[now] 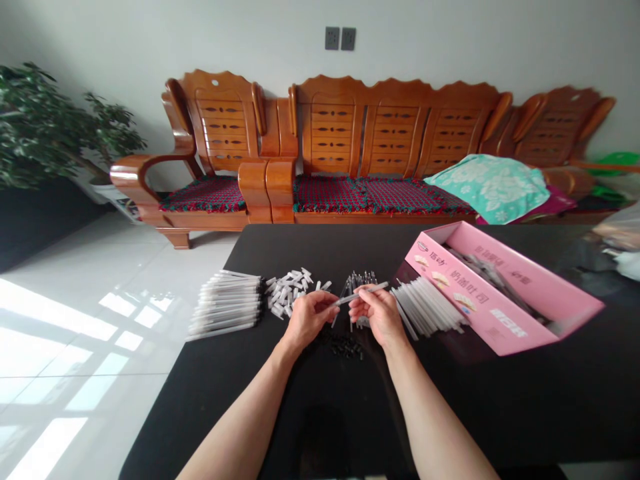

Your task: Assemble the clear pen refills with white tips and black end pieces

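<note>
Between my two hands is a slim translucent white pen (376,288), tilted slightly up to the right. My left hand (307,319) pinches around its left tip, and my right hand (381,317) grips the barrel with thumb and fingers. Dark pen refills (367,277) lie just behind my right hand, partly hidden by it. Small black plugs (346,347) are heaped between my wrists. White pen caps (287,291) are scattered beyond my left hand. To the right, white pen barrels (429,308) lie side by side; to the left is a stack of white pens with dark ends (227,304).
A pink cardboard box (500,293) with dark and clear items inside stands at the right of the black table (345,427). Plastic bags (623,240) sit at the far right. Behind the table runs a wooden sofa (395,127) with a turquoise pillow (495,187).
</note>
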{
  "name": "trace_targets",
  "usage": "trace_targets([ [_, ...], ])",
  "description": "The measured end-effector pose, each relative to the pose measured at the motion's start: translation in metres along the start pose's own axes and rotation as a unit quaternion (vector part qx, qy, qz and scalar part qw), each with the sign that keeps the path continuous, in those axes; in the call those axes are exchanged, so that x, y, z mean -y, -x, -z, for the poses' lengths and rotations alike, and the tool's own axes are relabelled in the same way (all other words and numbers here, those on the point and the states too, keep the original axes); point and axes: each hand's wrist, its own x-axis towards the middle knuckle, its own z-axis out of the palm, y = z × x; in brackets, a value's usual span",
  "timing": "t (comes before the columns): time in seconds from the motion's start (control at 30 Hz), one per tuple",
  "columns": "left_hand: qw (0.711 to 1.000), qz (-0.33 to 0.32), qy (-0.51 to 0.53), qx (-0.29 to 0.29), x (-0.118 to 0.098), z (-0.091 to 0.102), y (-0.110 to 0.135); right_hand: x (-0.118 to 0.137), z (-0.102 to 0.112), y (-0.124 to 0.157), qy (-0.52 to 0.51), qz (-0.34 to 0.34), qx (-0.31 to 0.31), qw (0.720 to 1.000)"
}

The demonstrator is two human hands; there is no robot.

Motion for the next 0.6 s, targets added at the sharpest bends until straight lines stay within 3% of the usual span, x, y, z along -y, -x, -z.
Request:
trace_targets([
  [0.23, 0.979, -0.085, -0.183, -0.029, -0.007, -0.003, 0.004, 0.0, -0.002, 0.001, 0.01, -0.009, -0.007, 1.0],
  [0.6, 0.937, -0.163, -0.304, -0.047, -0.007, -0.021, 0.009, 0.002, 0.008, -0.003, -0.035, -0.093, -0.037, 0.994],
])
